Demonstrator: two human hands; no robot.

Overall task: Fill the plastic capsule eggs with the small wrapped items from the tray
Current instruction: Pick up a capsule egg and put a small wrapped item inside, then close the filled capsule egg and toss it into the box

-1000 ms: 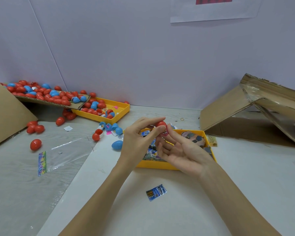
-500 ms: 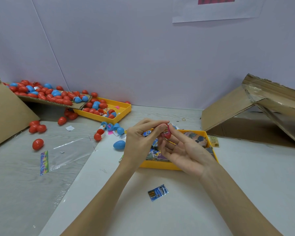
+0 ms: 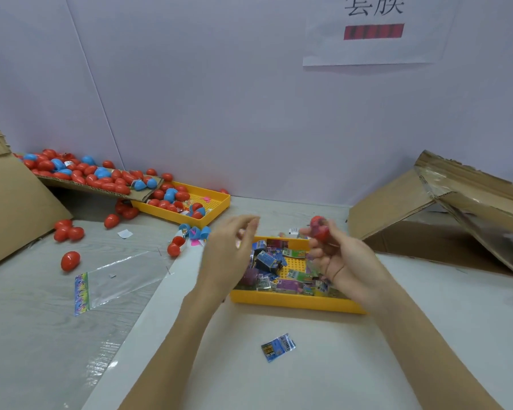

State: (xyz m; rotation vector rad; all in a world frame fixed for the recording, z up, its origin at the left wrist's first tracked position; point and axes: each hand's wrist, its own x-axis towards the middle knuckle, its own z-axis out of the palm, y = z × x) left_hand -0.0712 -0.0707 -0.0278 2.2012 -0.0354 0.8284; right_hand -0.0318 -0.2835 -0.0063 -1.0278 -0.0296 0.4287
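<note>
My right hand (image 3: 341, 258) grips a red capsule egg (image 3: 320, 227), held above the far right corner of the yellow tray (image 3: 293, 301). The tray holds several small wrapped items (image 3: 268, 260) in blue, purple and green wrappers. To the left of the egg, my left hand (image 3: 230, 250) hovers over the tray's left end with fingers loosely curled and apart, holding nothing; it is blurred. One blue wrapped item (image 3: 278, 347) lies loose on the white table in front of the tray.
A second yellow tray (image 3: 216, 207) with red and blue eggs sits at the back left, under a cardboard ramp (image 3: 80, 184) piled with eggs. Loose eggs (image 3: 70, 261) and a clear plastic bag (image 3: 116, 281) lie on the left. A collapsed cardboard box (image 3: 444, 208) stands at right.
My hands have parted: the right hand carried the red egg right and up, and the left hand let go and drew left. The camera tilted up.
</note>
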